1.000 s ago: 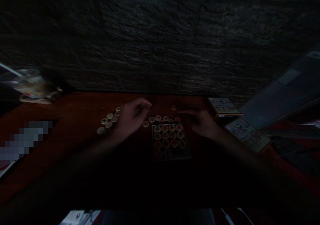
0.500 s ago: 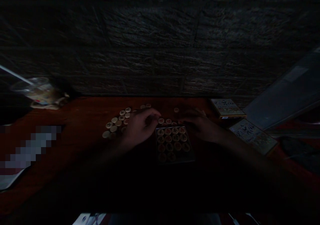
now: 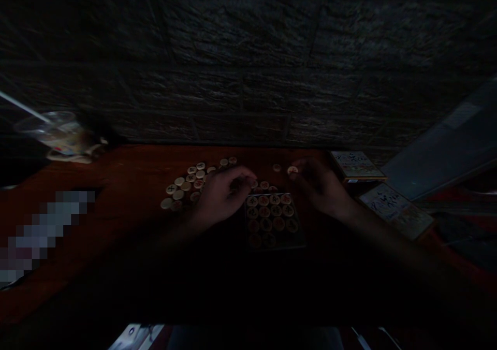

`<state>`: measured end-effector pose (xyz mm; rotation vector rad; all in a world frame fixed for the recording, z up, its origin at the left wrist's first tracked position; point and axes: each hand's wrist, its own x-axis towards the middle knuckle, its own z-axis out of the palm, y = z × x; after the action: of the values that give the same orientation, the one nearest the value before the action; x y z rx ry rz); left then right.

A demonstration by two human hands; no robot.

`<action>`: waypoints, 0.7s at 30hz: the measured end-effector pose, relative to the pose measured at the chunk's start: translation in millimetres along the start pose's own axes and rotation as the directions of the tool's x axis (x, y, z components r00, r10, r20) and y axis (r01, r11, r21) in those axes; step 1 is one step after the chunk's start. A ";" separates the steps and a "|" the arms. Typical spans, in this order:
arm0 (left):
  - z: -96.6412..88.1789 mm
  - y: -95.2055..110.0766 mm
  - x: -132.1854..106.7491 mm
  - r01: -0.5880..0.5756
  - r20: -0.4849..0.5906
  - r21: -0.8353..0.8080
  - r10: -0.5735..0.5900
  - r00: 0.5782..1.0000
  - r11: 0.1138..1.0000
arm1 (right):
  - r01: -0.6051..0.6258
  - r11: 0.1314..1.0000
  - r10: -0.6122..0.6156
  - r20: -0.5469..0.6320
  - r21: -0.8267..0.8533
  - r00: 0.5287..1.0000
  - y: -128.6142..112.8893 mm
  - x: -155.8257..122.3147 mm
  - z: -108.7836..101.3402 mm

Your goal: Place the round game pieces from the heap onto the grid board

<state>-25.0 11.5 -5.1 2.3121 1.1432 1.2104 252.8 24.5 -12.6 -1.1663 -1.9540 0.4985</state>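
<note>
Between the fingertips of my right hand [image 3: 324, 188] is a round Chinese chess piece [image 3: 292, 170] with a red character, held above the table. My left hand [image 3: 223, 192] is curled, thumb and fingers close together; whether anything is inside is hidden. Its fingertips are at a chess piece [image 3: 255, 184] at the left end of a short row behind the box. The shallow square box [image 3: 297, 239] holds rows of pieces with red and black characters, with a gap at its front right. Left of my left hand lies a loose group of pieces [image 3: 185, 186], some face down.
A lone piece [image 3: 276, 168] lies near the wall [image 3: 240, 91]. Two printed boxes [image 3: 355, 164] sit at the right, one nearer me. At the far left stands a clear plastic cup [image 3: 64, 132] with a straw. The wooden table [image 3: 128, 184] is dim.
My right hand has lifted a piece from the right end of the short row and drawn it back toward the wall. My left hand stays nearly in place. The view has shifted slightly.
</note>
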 end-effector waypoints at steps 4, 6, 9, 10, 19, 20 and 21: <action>1.4 -0.8 0.1 0.012 -0.002 -0.010 -0.012 1.000 1.000 | -0.052 0.988 0.059 -0.046 0.148 0.997 -6.7 -1.7 5.0; 1.4 -0.4 -0.3 0.019 0.001 -0.012 -0.019 1.000 1.000 | -0.072 0.975 0.087 -0.061 0.209 0.994 -10.2 -2.0 6.6; 0.7 -0.1 -1.1 0.028 0.009 -0.020 -0.028 1.000 0.999 | -0.105 0.952 0.134 -0.084 0.287 0.987 -13.2 -1.5 7.0; 0.5 -0.1 -1.3 0.030 0.014 -0.023 -0.030 0.999 0.999 | -0.115 0.943 0.149 -0.087 0.313 0.985 -13.5 -1.0 6.7; 4.1 9.6 -6.2 0.001 0.050 -0.078 0.003 0.999 0.997 | -0.151 0.854 0.169 0.008 0.497 0.986 -30.8 -7.2 10.7; 4.7 12.3 -7.2 -0.003 0.056 -0.100 0.009 0.998 0.995 | -0.152 0.844 0.150 0.045 0.515 0.988 -35.4 -10.1 12.2; 5.3 14.9 -8.3 -0.005 0.065 -0.126 0.013 0.998 0.992 | -0.151 0.836 0.133 0.072 0.528 0.989 -39.7 -13.1 13.7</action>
<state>-15.9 -3.8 -4.4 2.2481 1.0055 1.1648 223.5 -5.8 -0.1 -0.9402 -1.6022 1.0696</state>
